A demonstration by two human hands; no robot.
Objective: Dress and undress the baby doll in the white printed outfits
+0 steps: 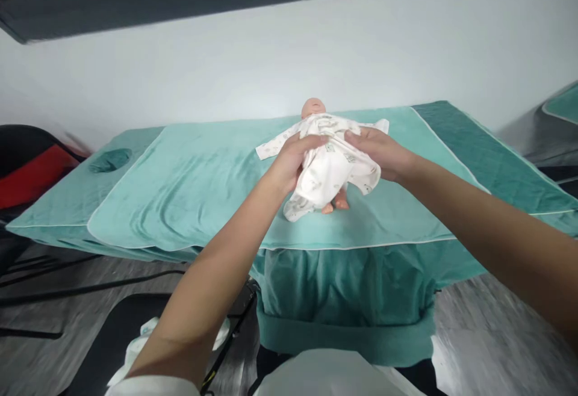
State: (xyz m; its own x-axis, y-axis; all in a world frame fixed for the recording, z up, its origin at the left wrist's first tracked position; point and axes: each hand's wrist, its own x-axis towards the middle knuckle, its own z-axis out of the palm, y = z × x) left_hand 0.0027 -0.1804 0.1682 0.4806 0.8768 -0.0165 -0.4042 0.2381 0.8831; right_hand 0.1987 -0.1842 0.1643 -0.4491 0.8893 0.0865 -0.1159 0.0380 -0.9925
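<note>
A baby doll lies on its back on the green massage table, its head toward the wall and its feet toward me. White printed baby clothing covers its body, with the sleeves spread out to both sides. My left hand grips the cloth at the left side of the doll's middle, thumb on top. On the other side my right hand pinches the cloth, also thumb on top. The doll's bare feet show below the hem. Its arms and most of its legs are hidden under the fabric.
The massage table stands against a white wall and has a face hole at its left end. A black and red chair is at the far left. White cloth lies on a black seat at lower left.
</note>
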